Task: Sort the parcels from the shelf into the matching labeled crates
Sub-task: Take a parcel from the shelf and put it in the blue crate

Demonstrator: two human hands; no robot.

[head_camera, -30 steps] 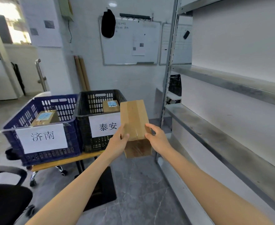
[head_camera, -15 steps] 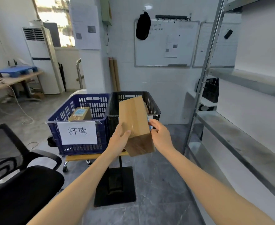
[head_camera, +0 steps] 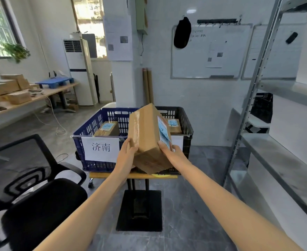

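Head view showed the parcel (head_camera: 147, 134) held tilted in the air between both hands, just in front of the two crates. The left hand (head_camera: 126, 157) had its fingers curled round the left edge. The right hand (head_camera: 173, 153) gripped the side bearing the blue label (head_camera: 164, 133), whose text was too blurred to read. The blue crate (head_camera: 87, 144), marked 济南, and the black crate (head_camera: 187, 124) sat together on the bench (head_camera: 111, 175). The step in hand looked like checking the label. Next, the parcel would need matching to a crate and lowering in.
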